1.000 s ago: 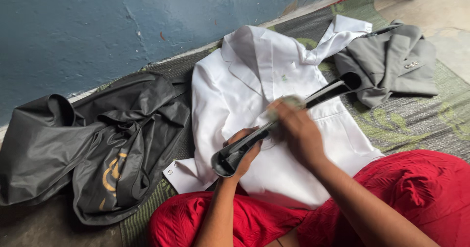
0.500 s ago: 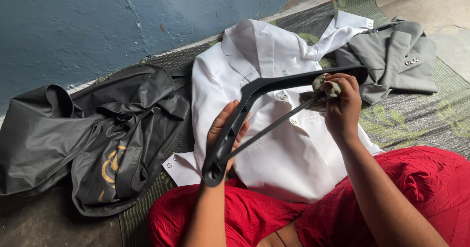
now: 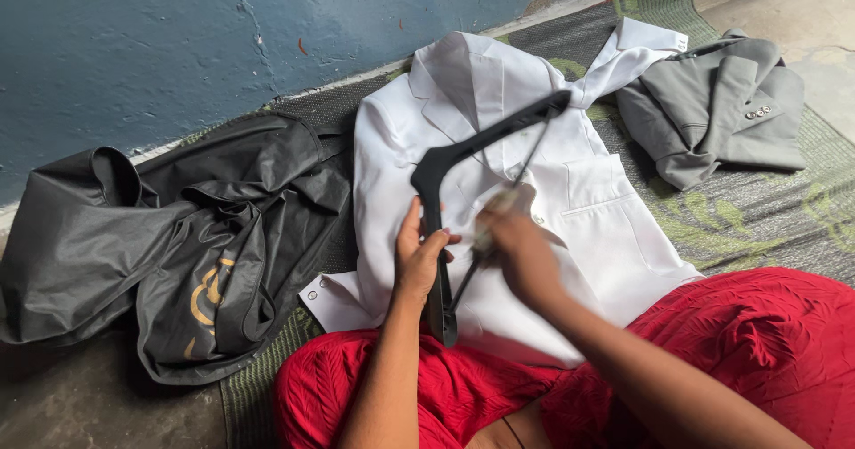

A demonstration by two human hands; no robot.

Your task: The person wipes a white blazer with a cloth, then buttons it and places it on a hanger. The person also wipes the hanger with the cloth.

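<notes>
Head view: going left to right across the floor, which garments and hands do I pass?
Black garment bag → left hand gripping the black hanger → right hand at the hanger's bar, both over the white coat → grey jacket.

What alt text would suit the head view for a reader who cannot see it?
The left hand grips a black hanger over a white coat spread on a green mat, while the right hand presses a small cloth to its lower bar. A crumpled black garment bag lies left, a folded grey jacket right.
</notes>
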